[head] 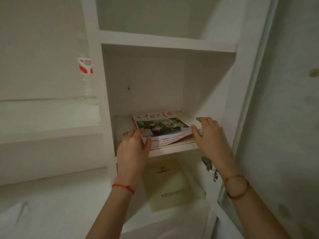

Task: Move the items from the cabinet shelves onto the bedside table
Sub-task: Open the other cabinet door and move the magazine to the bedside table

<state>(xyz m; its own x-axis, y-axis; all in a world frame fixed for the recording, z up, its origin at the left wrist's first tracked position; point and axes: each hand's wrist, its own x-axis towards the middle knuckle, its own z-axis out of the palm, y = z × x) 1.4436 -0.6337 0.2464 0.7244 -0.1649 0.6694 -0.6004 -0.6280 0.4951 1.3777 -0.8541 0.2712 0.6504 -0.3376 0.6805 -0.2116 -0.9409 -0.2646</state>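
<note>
A magazine point(162, 125) with red lettering and a photo cover lies on top of a small stack on the middle cabinet shelf point(172, 150). My left hand point(133, 145) is at the magazine's near left corner, thumb on the cover and fingers at its edge. My right hand point(208, 133) is at the stack's right edge with fingers spread and nearly straight, touching it. A pale yellow booklet point(168, 183) lies flat on the shelf below, partly behind my left wrist.
A clear plastic bottle point(85, 78) with a red and white label stands on a ledge left of the white cabinet. The cabinet door point(276, 118) stands open at the right, its hinge point(209, 168) near my right forearm. The upper shelf compartment holds nothing visible.
</note>
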